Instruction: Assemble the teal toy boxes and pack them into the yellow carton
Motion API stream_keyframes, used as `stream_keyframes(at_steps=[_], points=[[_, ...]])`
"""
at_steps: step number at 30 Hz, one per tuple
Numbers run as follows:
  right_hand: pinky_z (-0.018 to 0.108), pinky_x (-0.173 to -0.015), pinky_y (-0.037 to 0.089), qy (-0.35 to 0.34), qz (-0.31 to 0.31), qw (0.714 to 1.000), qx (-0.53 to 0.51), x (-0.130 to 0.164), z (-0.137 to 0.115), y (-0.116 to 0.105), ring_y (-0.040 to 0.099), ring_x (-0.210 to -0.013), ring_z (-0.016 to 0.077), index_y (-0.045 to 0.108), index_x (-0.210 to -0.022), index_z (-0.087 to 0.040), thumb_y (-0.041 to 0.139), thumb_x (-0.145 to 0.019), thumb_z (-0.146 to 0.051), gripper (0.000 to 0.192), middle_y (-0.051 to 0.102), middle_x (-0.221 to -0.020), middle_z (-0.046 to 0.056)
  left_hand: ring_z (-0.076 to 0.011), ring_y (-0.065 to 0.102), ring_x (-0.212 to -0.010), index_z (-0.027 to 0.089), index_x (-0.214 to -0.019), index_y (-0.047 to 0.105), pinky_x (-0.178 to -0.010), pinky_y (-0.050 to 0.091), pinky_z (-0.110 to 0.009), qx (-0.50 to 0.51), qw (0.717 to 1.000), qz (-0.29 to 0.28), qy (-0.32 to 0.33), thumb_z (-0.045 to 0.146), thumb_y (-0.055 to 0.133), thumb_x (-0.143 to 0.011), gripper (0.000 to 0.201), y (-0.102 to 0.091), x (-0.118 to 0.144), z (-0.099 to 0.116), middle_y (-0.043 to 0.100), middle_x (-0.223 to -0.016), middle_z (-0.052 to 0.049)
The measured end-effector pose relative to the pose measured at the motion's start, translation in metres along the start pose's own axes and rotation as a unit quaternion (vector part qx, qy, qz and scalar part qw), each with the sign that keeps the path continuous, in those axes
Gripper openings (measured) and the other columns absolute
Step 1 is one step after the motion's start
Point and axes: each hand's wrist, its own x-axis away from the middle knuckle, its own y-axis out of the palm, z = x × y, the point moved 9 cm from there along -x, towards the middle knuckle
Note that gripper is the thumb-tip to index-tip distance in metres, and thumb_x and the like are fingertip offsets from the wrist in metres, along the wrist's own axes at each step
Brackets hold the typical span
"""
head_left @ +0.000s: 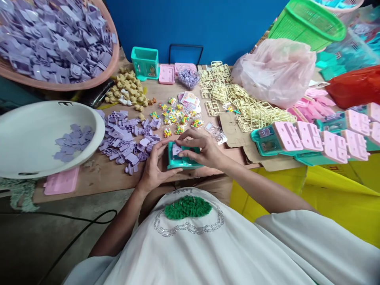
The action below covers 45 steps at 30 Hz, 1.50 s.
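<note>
At the table's front edge lies a teal plastic box (185, 163), its open side facing up. My left hand (152, 168) is closed round the box's left end, thumb along the near side. Over the box, my right hand (209, 149) has its thumb and fingers on a small purple plastic piece (175, 151) inside the left part. The fingers partly hide the box's inside. Loose purple plastic parts (124, 136) are heaped just left of my left hand. Small bags of colourful beads (179, 128) and printed cards (190, 101) lie beyond the box.
A pink basket of purple parts (59, 39) and a white basin (26, 134) stand left. Cream plastic frames (252, 103) and a plastic bag (276, 71) lie right. Teal boxes with pink panels (287, 136) line the right edge. A blue panel (196, 27) stands behind.
</note>
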Motion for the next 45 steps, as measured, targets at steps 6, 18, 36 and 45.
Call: stream_keyframes(at_steps=[6,18,36,45], points=[[0.049,-0.109,0.053,0.096,0.064,0.993,0.009,0.019,0.017,-0.002,0.063,-0.124,0.0284,0.073,-0.143,-0.025,0.071,-0.098,-0.062,0.059,0.066,-0.130,0.014,-0.0313,0.046,-0.158,0.027,-0.158,0.041,-0.131,0.039,-0.048,0.011,0.999,0.027,-0.026,0.041,0.087,-0.089,0.084,0.008,0.003,0.003,0.045,-0.169,-0.017],[0.055,-0.122,0.047,0.173,0.168,0.969,-0.060,0.068,-0.013,0.004,0.056,-0.143,0.0333,0.064,-0.146,-0.023,0.084,-0.085,-0.064,0.076,0.060,-0.147,0.018,-0.0295,0.050,-0.155,0.027,-0.157,0.042,-0.124,0.048,-0.042,0.059,0.982,0.140,-0.115,0.057,0.060,-0.104,0.063,0.032,0.040,0.006,0.045,-0.168,-0.013],[0.044,-0.099,0.064,0.327,0.173,0.921,-0.121,0.080,0.007,0.019,0.071,-0.122,0.0288,0.053,-0.152,-0.027,0.084,-0.083,-0.064,0.084,0.069,-0.138,0.013,-0.0330,0.054,-0.149,0.023,-0.146,0.056,-0.124,0.047,-0.048,-0.031,0.972,0.213,-0.090,0.058,0.060,-0.104,0.055,0.022,0.033,-0.005,0.058,-0.158,-0.016],[0.036,-0.094,0.063,0.259,0.145,0.932,0.208,-0.061,0.065,-0.141,0.075,-0.118,0.0240,0.067,-0.140,-0.015,0.062,-0.106,-0.028,0.037,0.077,-0.131,0.017,-0.0369,0.039,-0.161,0.031,-0.164,0.042,-0.132,0.034,-0.062,-0.178,0.975,0.124,0.054,0.047,0.070,-0.099,0.072,0.030,0.016,-0.001,0.047,-0.170,-0.015]])
